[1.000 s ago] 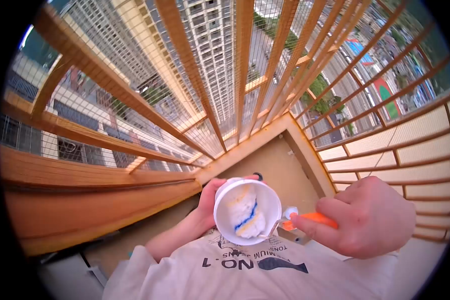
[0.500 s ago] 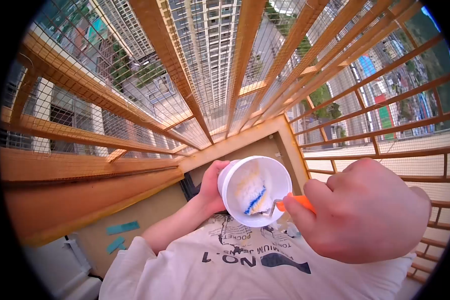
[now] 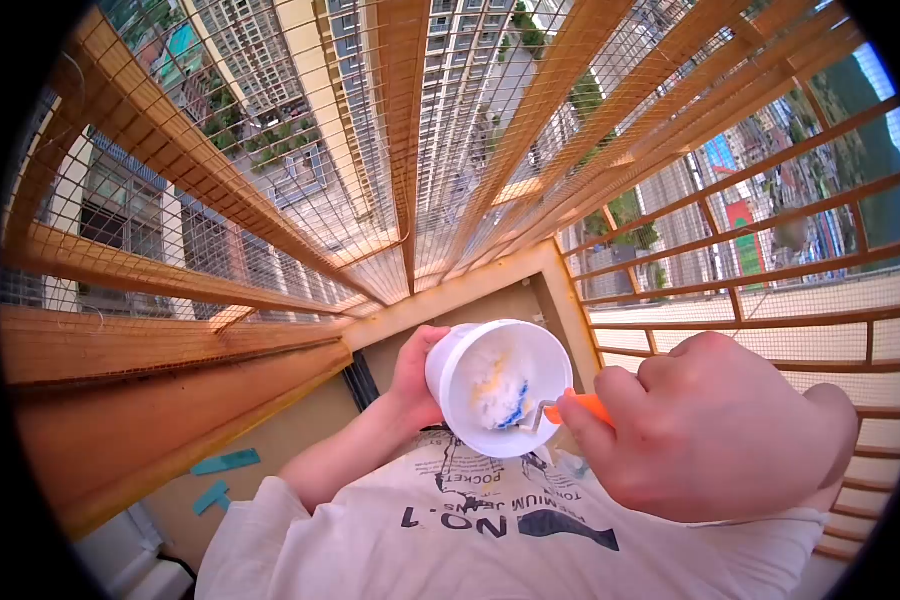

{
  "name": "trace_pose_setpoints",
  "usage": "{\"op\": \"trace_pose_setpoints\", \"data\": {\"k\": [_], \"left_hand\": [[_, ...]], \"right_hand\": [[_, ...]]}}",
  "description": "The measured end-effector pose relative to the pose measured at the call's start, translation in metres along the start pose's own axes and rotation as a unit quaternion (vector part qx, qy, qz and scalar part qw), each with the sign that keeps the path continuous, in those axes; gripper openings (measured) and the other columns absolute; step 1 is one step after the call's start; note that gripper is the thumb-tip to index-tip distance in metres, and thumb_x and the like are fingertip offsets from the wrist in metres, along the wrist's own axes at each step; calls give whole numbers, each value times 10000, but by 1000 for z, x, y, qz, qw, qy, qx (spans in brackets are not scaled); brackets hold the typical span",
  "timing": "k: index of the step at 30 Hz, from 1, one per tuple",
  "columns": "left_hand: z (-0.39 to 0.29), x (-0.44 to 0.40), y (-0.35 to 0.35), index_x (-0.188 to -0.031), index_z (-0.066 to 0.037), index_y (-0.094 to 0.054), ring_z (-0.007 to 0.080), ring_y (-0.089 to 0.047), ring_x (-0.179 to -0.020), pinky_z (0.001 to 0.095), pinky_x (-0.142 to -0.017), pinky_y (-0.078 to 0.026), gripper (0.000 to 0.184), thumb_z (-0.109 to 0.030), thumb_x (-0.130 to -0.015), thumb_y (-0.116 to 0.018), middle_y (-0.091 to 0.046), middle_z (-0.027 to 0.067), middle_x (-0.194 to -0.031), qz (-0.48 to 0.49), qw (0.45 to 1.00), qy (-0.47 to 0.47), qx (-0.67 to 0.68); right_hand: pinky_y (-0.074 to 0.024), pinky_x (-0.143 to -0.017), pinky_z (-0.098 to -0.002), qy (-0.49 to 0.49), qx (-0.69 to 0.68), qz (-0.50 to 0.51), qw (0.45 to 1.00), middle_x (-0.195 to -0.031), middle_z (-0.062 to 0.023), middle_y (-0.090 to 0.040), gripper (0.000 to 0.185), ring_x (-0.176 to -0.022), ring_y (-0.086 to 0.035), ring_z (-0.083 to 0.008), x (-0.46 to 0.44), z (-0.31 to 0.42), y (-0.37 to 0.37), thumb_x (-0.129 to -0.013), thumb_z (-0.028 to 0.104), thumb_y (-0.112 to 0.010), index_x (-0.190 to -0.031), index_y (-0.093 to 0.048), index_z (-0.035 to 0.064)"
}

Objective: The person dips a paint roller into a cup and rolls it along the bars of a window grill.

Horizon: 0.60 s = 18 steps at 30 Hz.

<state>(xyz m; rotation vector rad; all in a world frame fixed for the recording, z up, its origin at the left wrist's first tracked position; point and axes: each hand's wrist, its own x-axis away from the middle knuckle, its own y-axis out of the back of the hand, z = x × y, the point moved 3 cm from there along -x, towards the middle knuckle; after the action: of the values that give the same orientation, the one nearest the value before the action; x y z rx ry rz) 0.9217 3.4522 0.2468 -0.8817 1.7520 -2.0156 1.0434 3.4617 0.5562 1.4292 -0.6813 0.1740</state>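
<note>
A white plastic tub [image 3: 448, 392] is tilted so that its mouth faces me, and my left hand [image 3: 412, 378] is closed around its left side. Inside sits the fluffy white head of a small paint roller [image 3: 497, 395], marked with yellow and blue stripes. The roller's bent metal rod runs over the tub's lower right rim to an orange handle [image 3: 582, 408]. Around that handle my right hand [image 3: 690, 430] is closed in a fist, which hides most of the grip. Whether the tub holds paint I cannot tell.
Brown-painted bars [image 3: 400, 150] backed with wire mesh rise in front, with tall buildings far below. A ledge frame [image 3: 450, 292] meets in a corner beyond the tub. Teal tape pieces [image 3: 225, 462] stick to the board at lower left.
The tub has shifted slightly left and down in view. The roller head has turned inside it, so the blue stripe sits differently. My right hand moved slightly left, still gripping the handle.
</note>
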Motion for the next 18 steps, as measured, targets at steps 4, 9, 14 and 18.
{"op": "trace_pose_setpoints", "data": {"k": [4, 9, 14, 18], "left_hand": [[0, 5, -12, -1371, -16, -550, 367, -578, -1256, 520, -1127, -399, 590, -386, -921, -453, -582, 189, -1389, -2, 1000, -7, -13], [2, 0, 17, -1343, -8, -574, 382, -578, -1253, 523, -1123, -403, 577, -385, -923, -452, -599, 194, -1370, 83, 992, -8, 92], [-1, 7, 12, -1336, -9, -580, 382, -577, -1257, 530, -1124, -405, 564, -377, -930, -446, -601, 197, -1367, 79, 993, -19, 87], [4, 4, 3, -1373, -9, -551, 384, -569, -1269, 536, -1127, -402, 588, -386, -936, -433, -583, 197, -1391, 5, 1000, -27, 8]], "right_hand": [[-346, -334, -300, -20, -18, 42, 999, -593, 0, -452, 154, -427, -524, -127, 0, 8, 16, -849, 134, -685, -940, -734, 20], [-359, -336, -311, -15, 15, 0, 1000, -595, -6, -452, 120, -434, -529, -129, 1, 4, 11, -850, 141, -684, -883, -720, 31], [-348, -339, -297, -28, 4, -17, 999, -600, 8, -439, 120, -427, -504, -121, -5, 3, -4, -841, 161, -712, -877, -721, 47], [-350, -347, -298, -52, 21, 25, 998, -604, 8, -446, 111, -440, -513, -120, 12, 8, 13, -845, 170, -723, -895, -724, 71]]}}
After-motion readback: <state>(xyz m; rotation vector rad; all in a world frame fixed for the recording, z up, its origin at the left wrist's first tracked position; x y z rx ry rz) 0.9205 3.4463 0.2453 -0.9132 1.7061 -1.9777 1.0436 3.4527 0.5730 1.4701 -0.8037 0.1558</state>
